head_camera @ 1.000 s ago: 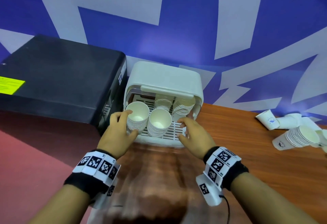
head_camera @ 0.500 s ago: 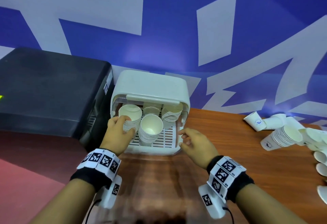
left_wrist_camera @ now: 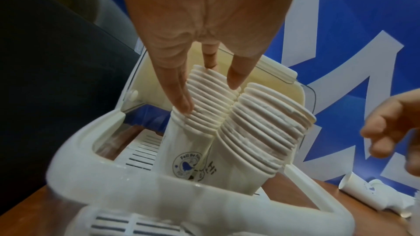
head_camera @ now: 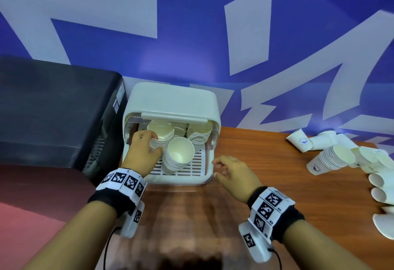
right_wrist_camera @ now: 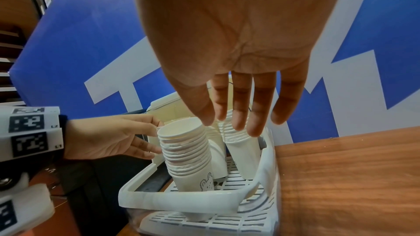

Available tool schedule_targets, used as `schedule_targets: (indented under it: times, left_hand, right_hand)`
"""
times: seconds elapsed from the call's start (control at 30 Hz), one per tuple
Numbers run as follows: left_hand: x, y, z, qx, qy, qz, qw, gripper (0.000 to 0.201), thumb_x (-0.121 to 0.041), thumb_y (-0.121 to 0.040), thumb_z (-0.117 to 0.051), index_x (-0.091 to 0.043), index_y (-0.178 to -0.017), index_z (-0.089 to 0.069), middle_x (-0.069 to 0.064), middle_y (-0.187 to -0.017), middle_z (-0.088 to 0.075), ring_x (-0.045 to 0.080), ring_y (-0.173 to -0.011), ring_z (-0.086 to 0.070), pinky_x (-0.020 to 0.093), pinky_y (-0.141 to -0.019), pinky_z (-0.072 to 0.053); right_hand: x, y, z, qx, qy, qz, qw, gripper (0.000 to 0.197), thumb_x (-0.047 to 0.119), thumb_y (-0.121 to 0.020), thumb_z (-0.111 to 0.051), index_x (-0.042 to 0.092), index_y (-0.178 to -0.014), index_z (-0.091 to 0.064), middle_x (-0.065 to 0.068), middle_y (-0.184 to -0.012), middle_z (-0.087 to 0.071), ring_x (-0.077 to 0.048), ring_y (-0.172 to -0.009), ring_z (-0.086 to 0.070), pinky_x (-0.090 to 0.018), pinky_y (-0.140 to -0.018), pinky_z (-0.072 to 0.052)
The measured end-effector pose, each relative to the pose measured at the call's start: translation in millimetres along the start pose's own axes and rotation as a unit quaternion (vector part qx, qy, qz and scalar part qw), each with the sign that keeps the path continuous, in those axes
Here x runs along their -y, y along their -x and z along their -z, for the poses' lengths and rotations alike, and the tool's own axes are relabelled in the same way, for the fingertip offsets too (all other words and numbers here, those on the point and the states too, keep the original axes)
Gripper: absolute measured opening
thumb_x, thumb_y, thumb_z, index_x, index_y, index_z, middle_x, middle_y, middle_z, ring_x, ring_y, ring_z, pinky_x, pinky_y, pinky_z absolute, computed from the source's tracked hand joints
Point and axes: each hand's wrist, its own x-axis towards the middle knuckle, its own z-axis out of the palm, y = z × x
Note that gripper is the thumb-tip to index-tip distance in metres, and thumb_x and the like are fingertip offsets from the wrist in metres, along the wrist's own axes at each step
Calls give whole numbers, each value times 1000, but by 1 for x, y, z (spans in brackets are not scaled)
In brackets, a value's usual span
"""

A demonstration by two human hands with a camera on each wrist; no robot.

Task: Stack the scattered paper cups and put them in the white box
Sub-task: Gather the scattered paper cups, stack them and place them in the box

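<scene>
The white box (head_camera: 172,99) stands open at the back of the wooden table, with three stacks of paper cups upright on its slatted floor. My left hand (head_camera: 154,145) reaches inside and grips the left stack (head_camera: 160,134) between thumb and fingers; the left wrist view shows that left hand (left_wrist_camera: 208,96) on this stack's rims (left_wrist_camera: 204,110). A second stack (head_camera: 181,156) stands just in front and to the right, a third (head_camera: 200,136) at the back right. Beside the box's front right corner hovers my right hand (head_camera: 216,168), fingers relaxed and holding nothing.
A large black case (head_camera: 53,109) stands tight against the box's left side. At the table's right end a partial cup stack (head_camera: 330,161) lies on its side among several loose cups (head_camera: 379,195). A blue and white wall runs behind.
My left hand has pushed the left stack deeper into the box. My right hand has let go of the box's front edge and drawn back to the right.
</scene>
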Motion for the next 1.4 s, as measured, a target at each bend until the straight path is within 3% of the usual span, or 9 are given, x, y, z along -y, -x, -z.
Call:
schedule_targets:
  times: [0.1, 0.2, 0.4, 0.53, 0.7, 0.83, 0.93, 1.23, 1.4]
  left_hand:
    - [2, -3, 2, 5, -9, 10, 1000, 41, -15, -85, -59, -18, -124, -47, 6, -137, -33, 25, -92, -59, 36, -90, -47]
    - [4, -3, 7, 14, -18, 5, 1000, 57, -19, -85, -60, -26, -137, -37, 5, -145, -27, 28, -110, -54, 42, -99, -45]
    - [4, 17, 15, 5, -24, 4, 1000, 66, -23, -86, -63, -32, -142, -28, 3, -151, -17, 26, -134, -34, 39, -108, -35]
    - [-10, 43, 15, -57, -46, -35, 997, 57, -17, -81, -65, -24, -133, -41, 6, -130, -28, 27, -121, -34, 32, -99, -32]
    - [-31, 58, 3, -33, -46, -74, 996, 57, -20, -80, -67, -28, -131, -42, 4, -128, -29, 23, -123, -33, 34, -102, -35]
    - [-53, 74, -18, -1, -51, -88, 995, 55, -20, -81, -66, -29, -129, -42, 1, -129, -28, 24, -123, -34, 33, -99, -35]
    - [-78, 85, -37, 12, -73, -99, 992, 56, -20, -81, -65, -27, -131, -42, 1, -130, -28, 24, -125, -33, 34, -105, -33]
    - [-192, 117, -124, 16, -93, -138, 986, 52, -24, -83, -65, -26, -130, -45, 4, -131, -34, 23, -124, -38, 35, -106, -33]
    - [-241, 133, -181, 24, -98, -159, 982, 51, -27, -82, -65, -29, -129, -44, 0, -128, -35, 22, -123, -39, 37, -105, -37]
  right_hand:
    - [5, -4, -3, 34, -8, 8, 999, 52, 23, -88, -59, 32, -136, -42, 4, -127, -54, -10, -92, -55, -30, -91, -47]
    - [14, -12, -9, 79, -4, 23, 997, 64, 26, -90, -57, 38, -144, -26, -1, -139, -47, -20, -111, -54, -31, -97, -44]
    - [23, -21, -11, 75, 0, 41, 996, 64, 27, -90, -57, 36, -145, -25, -4, -139, -46, -22, -113, -55, -34, -96, -45]
    - [14, -14, -3, 60, 3, 29, 998, 63, 26, -89, -58, 35, -144, -28, 0, -140, -46, -18, -114, -53, -31, -97, -43]
    - [-3, 7, 10, 47, 14, 13, 999, 61, 26, -88, -59, 34, -142, -32, -2, -136, -48, -18, -107, -56, -33, -94, -47]
    - [-22, 25, 26, 47, 4, 15, 999, 60, 28, -89, -58, 34, -143, -31, 1, -136, -47, -16, -110, -53, -32, -97, -44]
    - [-42, 37, 42, 51, 4, 21, 998, 58, 29, -90, -57, 36, -141, -31, 3, -134, -47, -8, -101, -49, -34, -97, -45]
    - [-143, 101, 109, 17, 5, 43, 999, 54, 33, -90, -55, 38, -139, -33, 7, -130, -50, -3, -96, -44, -35, -94, -46]
    - [-203, 133, 139, 7, 1, 26, 1000, 55, 32, -90, -57, 36, -140, -34, 5, -130, -50, -3, -95, -45, -29, -92, -44]
